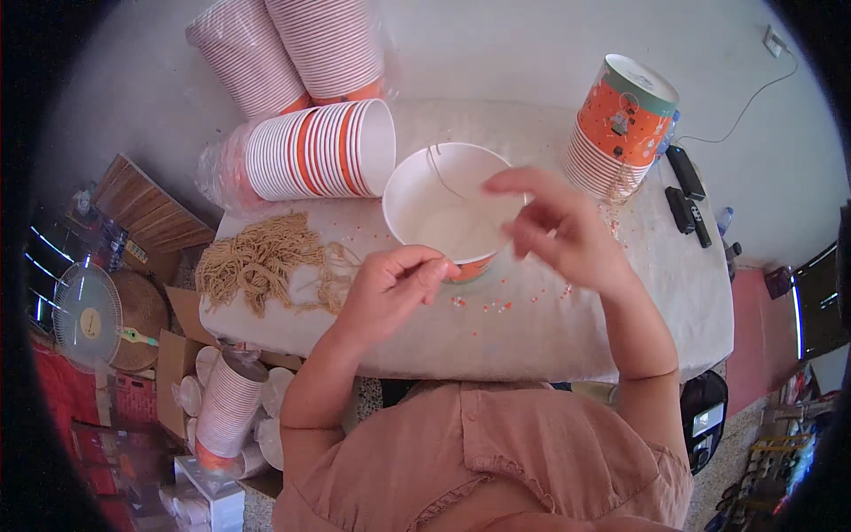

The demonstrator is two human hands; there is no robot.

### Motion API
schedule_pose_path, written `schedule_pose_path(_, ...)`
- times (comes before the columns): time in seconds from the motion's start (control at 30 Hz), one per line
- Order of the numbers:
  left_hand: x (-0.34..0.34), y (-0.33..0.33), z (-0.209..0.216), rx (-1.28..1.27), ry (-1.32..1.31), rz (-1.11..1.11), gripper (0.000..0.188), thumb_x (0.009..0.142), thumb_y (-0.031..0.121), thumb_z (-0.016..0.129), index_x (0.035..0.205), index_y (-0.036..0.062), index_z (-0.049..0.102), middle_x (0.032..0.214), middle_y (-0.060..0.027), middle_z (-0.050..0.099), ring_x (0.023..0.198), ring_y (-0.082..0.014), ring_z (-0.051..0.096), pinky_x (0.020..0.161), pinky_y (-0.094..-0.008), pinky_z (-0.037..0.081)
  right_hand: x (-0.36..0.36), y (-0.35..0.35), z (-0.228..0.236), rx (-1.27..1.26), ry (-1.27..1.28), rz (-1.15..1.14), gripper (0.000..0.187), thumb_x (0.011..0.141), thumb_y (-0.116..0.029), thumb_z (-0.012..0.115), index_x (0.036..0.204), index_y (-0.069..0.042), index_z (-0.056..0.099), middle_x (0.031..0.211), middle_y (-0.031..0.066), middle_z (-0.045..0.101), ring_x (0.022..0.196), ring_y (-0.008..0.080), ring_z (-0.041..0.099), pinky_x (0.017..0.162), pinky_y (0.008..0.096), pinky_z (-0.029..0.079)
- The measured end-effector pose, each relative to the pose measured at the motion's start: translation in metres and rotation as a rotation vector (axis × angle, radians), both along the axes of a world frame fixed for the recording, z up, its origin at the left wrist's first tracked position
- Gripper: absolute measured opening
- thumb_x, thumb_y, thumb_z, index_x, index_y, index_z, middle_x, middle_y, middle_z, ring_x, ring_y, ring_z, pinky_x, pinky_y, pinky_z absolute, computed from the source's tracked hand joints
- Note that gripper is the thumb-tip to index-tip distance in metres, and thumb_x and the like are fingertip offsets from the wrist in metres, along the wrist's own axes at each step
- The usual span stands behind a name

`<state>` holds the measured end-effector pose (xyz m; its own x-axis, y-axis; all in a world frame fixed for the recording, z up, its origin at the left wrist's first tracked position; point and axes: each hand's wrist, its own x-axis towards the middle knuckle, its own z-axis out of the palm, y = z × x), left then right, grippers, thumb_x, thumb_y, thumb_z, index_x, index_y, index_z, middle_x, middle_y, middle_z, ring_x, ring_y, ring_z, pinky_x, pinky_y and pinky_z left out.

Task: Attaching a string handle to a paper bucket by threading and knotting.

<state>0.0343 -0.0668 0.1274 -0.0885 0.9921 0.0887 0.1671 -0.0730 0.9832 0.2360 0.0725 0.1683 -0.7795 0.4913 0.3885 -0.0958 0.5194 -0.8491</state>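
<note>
Left hand (399,284): your thumb and forefinger meet in a narrow pinch at the tub's near rim; whether they grip anything cannot be told.
Right hand (567,232): your fingers spread wide, blurred, over the right rim.
Paper tub (415,206): mouth up, mid-bench, a thin cord (440,176) inside it.
Bench (567,341) left edge: twine bundle (266,253).
Far left corner: sideways tub stack (306,151), near your tub.
Far right corner: upside-down tub stack (620,124).
Right edge: black boxes (680,210).
Widest room: toward the near right corner.
</note>
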Motion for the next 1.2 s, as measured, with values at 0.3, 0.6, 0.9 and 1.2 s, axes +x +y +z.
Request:
schedule_pose_path(0.3,0.018,0.005,0.009,0.036,0.087,-0.039,0.022,0.098,0.016,0.052,0.095,-0.0021,0.063,0.069,0.0007,0.056,0.064,-0.0052,0.051,0.058,-0.0212,0.043,-0.009,-0.017,-0.001,0.028,-0.222,0.185,0.041,0.084,0.004,0.062,0.124,-0.001,0.055,0.085,0.0092,0.064,0.075,0.0145,0.065,0.066,0.0285,0.051)
schedule_pose_path(0.6,0.014,0.006,-0.001,0.072,0.116,0.05,0.017,0.096,0.014,0.056,0.095,-0.0013,0.063,0.075,-0.0003,0.058,0.066,-0.0047,0.051,0.058,-0.0214,0.043,-0.014,-0.013,-0.01,0.261,-0.164,0.057,0.005,0.083,0.001,0.066,0.088,0.001,0.067,0.077,0.0062,0.066,0.068,0.0136,0.063,0.058,0.026,0.048)
schedule_pose_path(0.9,0.017,0.01,-0.011,0.354,0.669,0.312,0.014,0.081,0.009,0.07,0.093,0.0039,0.064,0.09,-0.0064,0.064,0.056,-0.0178,0.059,0.052,-0.0298,0.048,-0.011,0.012,-0.01,0.513,-0.085,-0.123,0.007,0.078,0.002,0.068,0.084,-0.001,0.066,0.073,0.0071,0.061,0.061,0.019,0.061,0.053,0.0284,0.046)
schedule_pose_path(1.2,0.006,0.014,-0.033,0.577,0.741,0.243,0.016,0.075,0.005,0.073,0.088,0.0051,0.064,0.085,-0.0056,0.063,0.069,-0.022,0.063,0.057,-0.0328,0.051,-0.016,0.011,-0.016,0.728,-0.145,0.014,0.009,0.071,-0.003,0.07,0.076,-0.005,0.063,0.07,0.0055,0.057,0.073,0.0247,0.057,0.061,0.0372,0.046)
